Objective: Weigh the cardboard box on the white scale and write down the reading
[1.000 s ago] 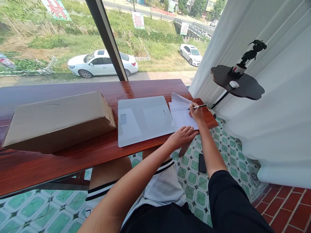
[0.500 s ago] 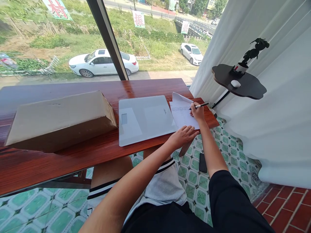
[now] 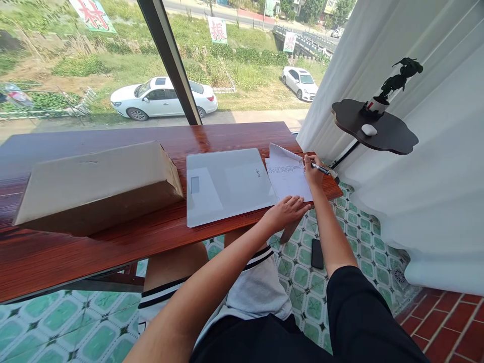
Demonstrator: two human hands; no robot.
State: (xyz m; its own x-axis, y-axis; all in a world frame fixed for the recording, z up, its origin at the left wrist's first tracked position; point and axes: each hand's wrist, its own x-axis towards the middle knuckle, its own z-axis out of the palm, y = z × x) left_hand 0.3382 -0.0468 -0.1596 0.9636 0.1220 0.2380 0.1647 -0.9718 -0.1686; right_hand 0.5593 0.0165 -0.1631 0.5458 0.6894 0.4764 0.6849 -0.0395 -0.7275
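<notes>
My right hand (image 3: 313, 170) grips a dark pen (image 3: 320, 168) over the right side of a white sheet of paper (image 3: 289, 184). Lines of small handwriting run across the paper's upper part, and its top page curls up at the far edge. Stretched out flat, my left hand (image 3: 287, 210) rests on the paper's near edge by the table edge, fingers pointing right. Left of the paper lies a closed grey laptop (image 3: 229, 186), its near right corner close to my left hand.
A long cardboard box (image 3: 98, 186) takes up the left of the red-brown wooden table (image 3: 151, 229). To the right, a small black side table (image 3: 397, 136) holds a potted plant (image 3: 378, 103) and a white mouse (image 3: 369, 130). A phone (image 3: 317, 253) lies on the tiled floor.
My right hand has shifted right across the paper with the pen, whose rear end now tips lower to the right. My left hand stays in place.
</notes>
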